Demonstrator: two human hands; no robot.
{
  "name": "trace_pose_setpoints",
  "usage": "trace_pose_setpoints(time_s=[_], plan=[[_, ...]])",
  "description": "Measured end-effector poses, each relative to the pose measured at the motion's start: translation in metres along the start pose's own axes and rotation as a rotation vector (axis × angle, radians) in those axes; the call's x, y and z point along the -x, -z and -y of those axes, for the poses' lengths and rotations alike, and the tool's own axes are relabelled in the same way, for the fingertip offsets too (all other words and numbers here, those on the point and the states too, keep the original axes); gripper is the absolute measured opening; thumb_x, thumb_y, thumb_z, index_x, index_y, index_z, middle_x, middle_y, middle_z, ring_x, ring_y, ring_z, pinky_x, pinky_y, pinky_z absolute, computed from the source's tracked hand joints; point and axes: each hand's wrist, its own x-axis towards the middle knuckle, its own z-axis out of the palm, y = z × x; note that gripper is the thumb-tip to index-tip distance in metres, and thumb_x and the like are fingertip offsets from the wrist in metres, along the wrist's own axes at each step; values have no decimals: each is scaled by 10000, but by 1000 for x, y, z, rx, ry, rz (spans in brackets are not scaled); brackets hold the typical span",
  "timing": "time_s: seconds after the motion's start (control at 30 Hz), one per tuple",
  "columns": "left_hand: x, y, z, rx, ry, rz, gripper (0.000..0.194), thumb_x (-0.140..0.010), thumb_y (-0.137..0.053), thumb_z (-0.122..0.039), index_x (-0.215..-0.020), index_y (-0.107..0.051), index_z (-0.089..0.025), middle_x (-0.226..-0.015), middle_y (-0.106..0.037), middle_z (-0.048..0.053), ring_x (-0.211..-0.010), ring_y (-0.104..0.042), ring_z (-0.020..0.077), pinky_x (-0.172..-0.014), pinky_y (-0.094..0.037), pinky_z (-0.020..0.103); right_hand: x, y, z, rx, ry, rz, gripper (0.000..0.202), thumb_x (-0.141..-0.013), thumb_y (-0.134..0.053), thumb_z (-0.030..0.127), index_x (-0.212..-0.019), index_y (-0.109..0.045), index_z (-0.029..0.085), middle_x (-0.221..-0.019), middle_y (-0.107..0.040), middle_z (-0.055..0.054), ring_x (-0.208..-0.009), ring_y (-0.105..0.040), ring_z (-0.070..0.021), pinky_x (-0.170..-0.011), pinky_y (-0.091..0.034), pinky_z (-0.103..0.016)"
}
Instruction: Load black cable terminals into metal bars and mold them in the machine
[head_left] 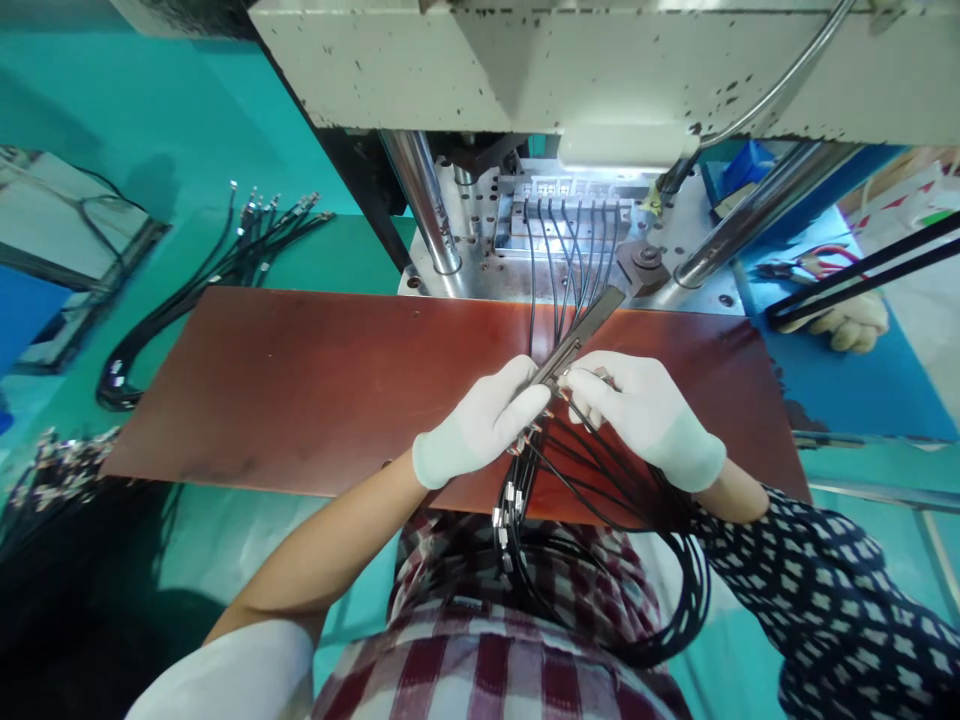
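Observation:
My left hand (487, 415), in a white glove, is closed around a long dark metal bar (581, 335) that slants up to the right over the brown board. At the bar's lower edge, the gloved fingers of my right hand (637, 405) pinch the end of a black cable (589, 425). Several more cable ends hang below the bar near my left fingers. A looped bundle of black cables (694, 600) with silvery connectors (510, 510) drops over my lap. Further cables (551, 255) run from behind the bar into the metal mould (517, 235) of the machine.
The brown board (322, 390) spans the front of a press with two steel columns (424, 200) and a heavy upper beam (480, 70). Cable bundles (217, 265) lie at left. Red-handled pliers (817, 262) and a glove (851, 320) rest on the blue surface at right.

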Motion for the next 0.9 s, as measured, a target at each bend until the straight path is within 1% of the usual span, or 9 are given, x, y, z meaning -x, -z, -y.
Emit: trace_pose_setpoints(time_s=[0.07, 0.13, 0.2, 0.33, 0.43, 0.53, 0.73, 0.83, 0.9], plan=[[0, 1, -2, 67, 4, 29, 339, -1020, -423, -478, -831, -406, -197, -707, -401, -42, -631, -366, 109, -620, -346, 266, 1, 10, -7, -113, -43, 30, 318, -966, -553, 450, -860, -707, 193, -759, -712, -13, -695, -636, -151, -709, -504, -269], [0, 2, -5, 136, 20, 57, 355, -1018, -423, -489, -828, -435, -190, -716, -426, -34, -634, -384, 109, -614, -357, 261, 4, 21, -15, -299, -106, 13, 452, -951, -517, 601, -1024, -719, 204, -881, -746, -53, -813, -684, -192, -777, -540, -299], [1, 3, -6, 203, 52, 80, 358, -1017, -424, -496, -850, -468, -182, -713, -442, -32, -625, -400, 107, -604, -366, 258, 7, 31, -24, -496, -174, -27, 595, -925, -454, 720, -1144, -676, 213, -971, -753, -89, -824, -701, -205, -767, -565, -327], [1, 3, -7, 288, 83, 105, 354, -1015, -435, -494, -907, -512, -166, -713, -467, -28, -613, -409, 101, -599, -379, 251, 14, 41, -41, -694, -255, -144, 627, -908, -377, 784, -1144, -593, 245, -1211, -692, -120, -906, -718, -225, -831, -586, -399], [2, 3, -7, 287, 88, 101, 356, -1011, -454, -487, -887, -519, -159, -736, -467, -22, -630, -413, 97, -590, -379, 239, 23, 43, -53, -701, -276, -253, 628, -859, -481, 794, -1146, -554, 240, -1319, -624, -139, -1057, -698, -263, -903, -573, -418], [3, 3, -7, 327, 103, 114, 354, -1012, -449, -490, -905, -522, -160, -726, -460, -27, -599, -413, 89, -556, -378, 230, 31, 46, -61, -592, -310, -323, 665, -783, -646, 759, -1159, -559, 218, -1248, -658, -151, -982, -719, -264, -831, -585, -386], [3, 1, -5, 358, 129, 136, 359, -1005, -460, -500, -988, -553, -153, -732, -488, -22, -573, -422, 82, -519, -383, 220, 33, 42, -57, -473, -194, -332, 468, -907, -636, 551, -1184, -640, 174, -1077, -724, -114, -843, -699, -177, -765, -558, -295], [2, -1, -3, 394, 139, 127, 359, -999, -472, -504, -961, -545, -154, -731, -484, -22, -574, -422, 78, -507, -383, 208, 28, 34, -41, -322, -190, -336, 322, -907, -651, 454, -1003, -707, 151, -856, -712, -55, -677, -613, -117, -668, -507, -241], [2, -1, -2, 452, 174, 151, 365, -993, -474, -521, -962, -529, -162, -720, -483, -26, -546, -425, 76, -471, -374, 204, 25, 28, -26, -205, -168, -237, 256, -911, -633, 388, -868, -715, 150, -723, -662, -16, -607, -547, -98, -613, -458, -225]])
